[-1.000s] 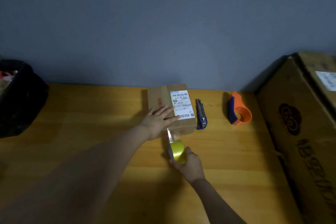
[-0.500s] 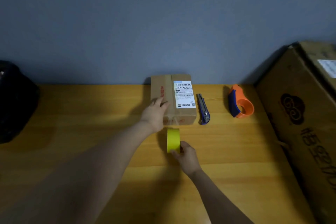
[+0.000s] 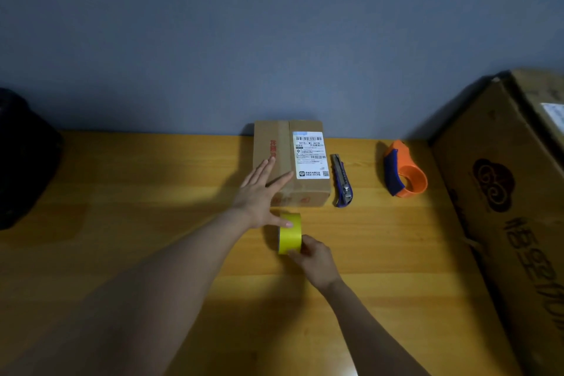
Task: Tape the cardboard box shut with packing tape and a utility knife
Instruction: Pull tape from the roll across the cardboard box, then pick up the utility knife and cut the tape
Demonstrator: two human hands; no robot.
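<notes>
Pinching one tape roll (image 3: 289, 233), right fingers (image 3: 297, 255); left fingers (image 3: 268, 169) spread (one box (image 3: 305, 189)).

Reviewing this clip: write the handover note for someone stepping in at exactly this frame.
Left hand: open, fingers spread flat on the small cardboard box, thumb against the yellow tape roll.
Right hand: gripping the roll, which stands on edge on the table just in front of the box.
Utility knife lies right of the box, untouched; an orange tape dispenser sits further right.
Done: box steadied, roll in hand.
Left: lay tape along the seam, cut it with the knife, press down.
</notes>
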